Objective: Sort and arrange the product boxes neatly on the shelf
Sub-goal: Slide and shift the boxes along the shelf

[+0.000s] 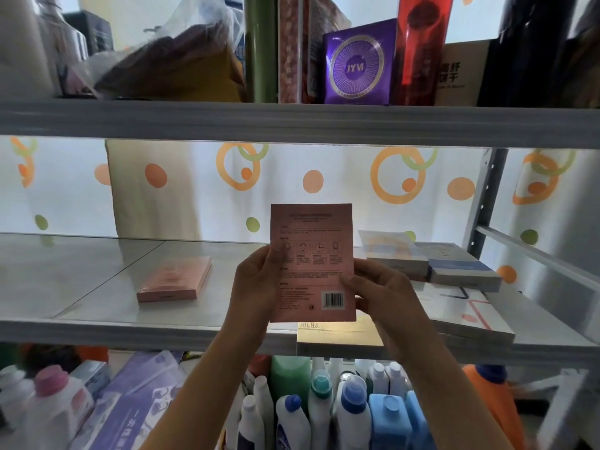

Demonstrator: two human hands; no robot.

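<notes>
Above shelf edge (pixel 130 329), hands (pixel 256 280) (pixel 380 293) grip pink box (pixel 311 254)

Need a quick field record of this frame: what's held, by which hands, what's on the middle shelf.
held item: pink box, upright, barcode side toward camera
left hand: grips the box's left edge
right hand: grips the box's right edge, near the barcode
middle shelf, left: another pink box lying flat
middle shelf, right: blue-and-white boxes stacked flat
shelf front edge: gold box lying below the held box
lower level: bottles
</notes>
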